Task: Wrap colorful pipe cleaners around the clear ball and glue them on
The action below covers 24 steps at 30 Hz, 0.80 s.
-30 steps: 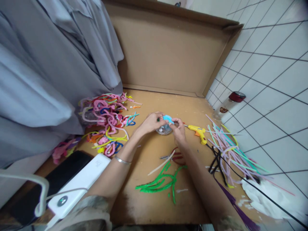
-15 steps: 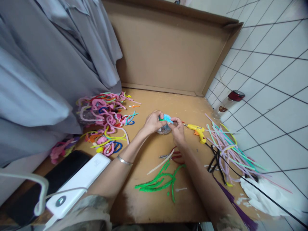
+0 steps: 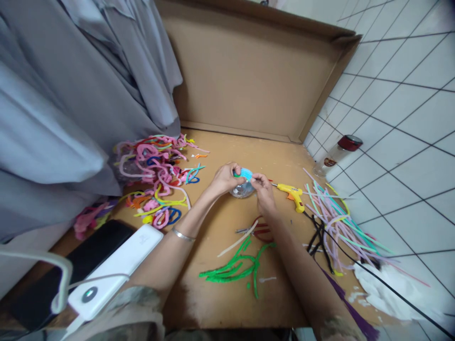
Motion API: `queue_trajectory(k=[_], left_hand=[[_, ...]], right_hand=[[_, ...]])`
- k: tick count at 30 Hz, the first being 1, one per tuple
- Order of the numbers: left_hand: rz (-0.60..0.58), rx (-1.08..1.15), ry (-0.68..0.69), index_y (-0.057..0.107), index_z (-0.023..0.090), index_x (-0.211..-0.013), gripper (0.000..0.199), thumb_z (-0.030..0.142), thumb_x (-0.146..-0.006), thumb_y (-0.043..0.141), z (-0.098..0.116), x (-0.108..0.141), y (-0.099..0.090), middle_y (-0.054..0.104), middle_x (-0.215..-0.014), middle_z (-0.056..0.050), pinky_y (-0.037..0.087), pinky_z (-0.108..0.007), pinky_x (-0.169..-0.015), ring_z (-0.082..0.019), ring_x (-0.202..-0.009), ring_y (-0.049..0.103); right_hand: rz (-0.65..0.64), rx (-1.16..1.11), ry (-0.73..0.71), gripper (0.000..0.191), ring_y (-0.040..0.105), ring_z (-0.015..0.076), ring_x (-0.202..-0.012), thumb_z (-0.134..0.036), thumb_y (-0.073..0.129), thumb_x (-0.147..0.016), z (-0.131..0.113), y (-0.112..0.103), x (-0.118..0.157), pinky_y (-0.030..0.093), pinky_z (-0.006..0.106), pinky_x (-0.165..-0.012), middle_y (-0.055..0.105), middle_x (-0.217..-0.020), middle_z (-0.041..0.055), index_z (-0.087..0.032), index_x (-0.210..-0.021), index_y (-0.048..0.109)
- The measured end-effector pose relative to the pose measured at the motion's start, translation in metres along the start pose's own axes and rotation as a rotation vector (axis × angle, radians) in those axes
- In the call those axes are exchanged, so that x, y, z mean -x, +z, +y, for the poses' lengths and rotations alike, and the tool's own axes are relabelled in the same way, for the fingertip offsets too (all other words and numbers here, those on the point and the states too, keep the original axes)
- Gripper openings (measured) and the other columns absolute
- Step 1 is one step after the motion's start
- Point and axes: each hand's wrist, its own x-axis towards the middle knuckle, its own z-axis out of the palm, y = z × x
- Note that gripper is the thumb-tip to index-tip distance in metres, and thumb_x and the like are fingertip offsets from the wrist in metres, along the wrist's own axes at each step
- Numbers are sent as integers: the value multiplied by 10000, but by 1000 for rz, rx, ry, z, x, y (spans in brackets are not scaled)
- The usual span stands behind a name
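A ribbed light-blue piece (image 3: 245,174) sits between the two hands, at about the middle of the table (image 3: 220,312) from left to right. Its ends are hidden by fingers, so its full shape is hard to make out. The left hand (image 3: 225,179) pinches its left part between thumb and fingers, beside a small green bit (image 3: 236,174) that is mostly covered. The right hand (image 3: 263,192) has thumb and fingertips pressed together on its right edge; the exact contact is too small to see.

Just on the near side of the blue piece is a clear rounded object (image 3: 242,191), partly covered by the hands; whether they touch it I cannot tell.

To the right lies a yellow glue gun (image 3: 292,194), its tip close to the right hand. Nearer, red handles (image 3: 262,232) are partly covered by the right forearm, beside a pale strip (image 3: 239,241) and green fuzzy stems (image 3: 229,273).

Far left, a tangled multicoloured pile (image 3: 156,163) runs against grey cloth (image 3: 88,94), single pieces hard to separate. On the right, loose lilac stems (image 3: 337,227) overlap; the white crumpled material (image 3: 387,293) nearer is blurred.
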Motion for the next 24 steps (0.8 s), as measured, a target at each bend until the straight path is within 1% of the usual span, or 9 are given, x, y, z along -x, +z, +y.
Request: queue_trajectory(k=[4, 10, 13, 18, 21, 24], left_hand=[[-7, -19, -6, 488, 192, -689, 194, 197, -593, 656, 4, 2, -1, 561, -735, 44, 390, -242, -647, -116, -677, 495], [-19, -28, 24, 475, 195, -687, 194, 197, -588, 642, 8, 3, 0, 563, -772, 35, 390, -246, -669, -118, -696, 496], [-26, -22, 22, 469, 198, -685, 202, 226, -585, 642, 7, 4, -1, 564, -770, 33, 378, -244, -653, -117, -687, 485], [-31, -1, 5, 481, 203, -693, 218, 274, -576, 651, 4, 2, -3, 558, -723, 41, 367, -243, -632, -119, -665, 472], [-33, -4, 8, 486, 199, -693, 222, 262, -571, 661, 5, 2, -3, 562, -730, 43, 367, -242, -632, -116, -664, 475], [-30, -29, 19, 489, 195, -690, 208, 228, -579, 663, 7, 3, -3, 561, -731, 46, 368, -243, -636, -113, -663, 478]], right_hand=[[7, 0, -7, 367, 553, 157, -774, -396, 748, -566, 1, 1, 1, 459, 291, -736, 604, -795, -21, -222, -831, 564], [12, 63, -56, 339, 551, 149, -760, -359, 732, -583, 5, -2, -2, 469, 285, -734, 591, -789, -30, -225, -832, 546], [6, 62, -49, 347, 551, 149, -757, -359, 733, -580, 6, -3, -2, 468, 288, -729, 588, -793, -28, -224, -838, 544], [-45, 57, -12, 345, 547, 153, -751, -379, 721, -594, 3, -4, -1, 460, 288, -707, 596, -796, -23, -230, -851, 546], [-40, 58, -5, 350, 541, 152, -751, -373, 732, -588, 2, -5, -1, 456, 288, -708, 595, -795, -24, -227, -853, 556], [-23, 67, -28, 361, 547, 153, -773, -358, 749, -575, 2, -5, -1, 462, 294, -743, 594, -820, -22, -223, -847, 553]])
